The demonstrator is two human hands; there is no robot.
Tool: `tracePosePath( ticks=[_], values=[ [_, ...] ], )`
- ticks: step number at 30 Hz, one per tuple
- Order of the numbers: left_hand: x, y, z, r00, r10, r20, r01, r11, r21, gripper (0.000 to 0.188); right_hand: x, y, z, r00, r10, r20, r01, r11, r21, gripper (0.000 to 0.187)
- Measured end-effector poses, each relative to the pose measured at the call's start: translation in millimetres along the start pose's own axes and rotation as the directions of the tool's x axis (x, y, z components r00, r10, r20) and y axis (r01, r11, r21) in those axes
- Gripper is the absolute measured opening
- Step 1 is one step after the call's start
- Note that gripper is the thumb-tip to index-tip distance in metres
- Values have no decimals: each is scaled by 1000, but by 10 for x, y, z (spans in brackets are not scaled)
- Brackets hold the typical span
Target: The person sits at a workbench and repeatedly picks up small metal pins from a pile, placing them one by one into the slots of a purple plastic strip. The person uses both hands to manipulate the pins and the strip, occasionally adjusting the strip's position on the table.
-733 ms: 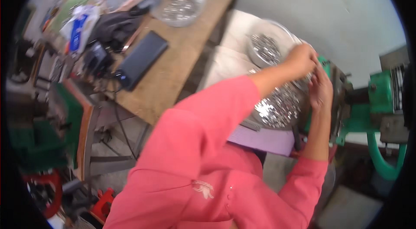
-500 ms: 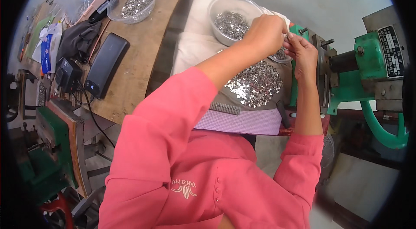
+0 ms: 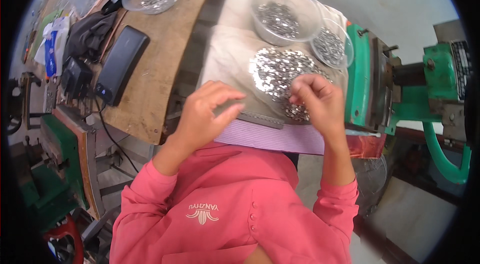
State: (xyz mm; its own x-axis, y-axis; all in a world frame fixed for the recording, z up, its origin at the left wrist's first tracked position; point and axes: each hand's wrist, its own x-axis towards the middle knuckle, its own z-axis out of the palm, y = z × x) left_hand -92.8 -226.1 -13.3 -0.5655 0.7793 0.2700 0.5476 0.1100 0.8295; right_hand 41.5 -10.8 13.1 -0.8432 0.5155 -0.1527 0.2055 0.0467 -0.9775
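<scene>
My left hand (image 3: pixel 199 113) hovers near the left end of a thin grey metal strip (image 3: pixel 262 120), thumb and fingers apart, nothing visible between them. The strip lies along the upper edge of a purple ribbed mat (image 3: pixel 270 135). Over the right side of a pile of small shiny metal pieces (image 3: pixel 272 71) is my right hand (image 3: pixel 321 101), its fingers curled and pinched together. Whatever sits in that pinch, if anything, is too small or hidden. Beyond the pile stand a large clear tub (image 3: pixel 310 18) and a smaller clear dish (image 3: pixel 348 49), both holding similar pieces.
A green machine (image 3: pixel 359 84) with a dark shaft and curved green handle stands on the right. On the wooden table (image 3: pixel 150 84) to the left lie a black power bank (image 3: pixel 125 61) with a cable and another tub (image 3: pixel 145 4) of metal pieces. Pale cloth (image 3: pixel 225 49) lies beneath the pile.
Both hands have come back toward me from the machine's far end and moved apart. The left is now by the strip, the right over the pile. The small dish is uncovered to view.
</scene>
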Motion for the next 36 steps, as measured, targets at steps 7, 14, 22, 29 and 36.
tracePosePath(
  ticks=[7,14,22,29,36],
  values=[
    [-169,-190,268,982,141,129,-163,972,173,32,3,164,477,817,-475,327,521,364,-772,9],
    [-195,-237,223,983,97,157,-115,987,110,24,-17,141,556,796,-470,381,541,271,-796,11],
    [-229,-251,171,980,106,168,-116,992,48,25,-10,172,522,878,-435,201,436,551,-712,10],
    [-245,-268,142,989,95,110,-97,995,19,35,-19,132,513,873,-447,193,431,526,-733,9],
    [-392,-176,95,999,-29,14,28,997,71,35,-22,244,479,891,-418,175,387,502,-774,9]
  ],
)
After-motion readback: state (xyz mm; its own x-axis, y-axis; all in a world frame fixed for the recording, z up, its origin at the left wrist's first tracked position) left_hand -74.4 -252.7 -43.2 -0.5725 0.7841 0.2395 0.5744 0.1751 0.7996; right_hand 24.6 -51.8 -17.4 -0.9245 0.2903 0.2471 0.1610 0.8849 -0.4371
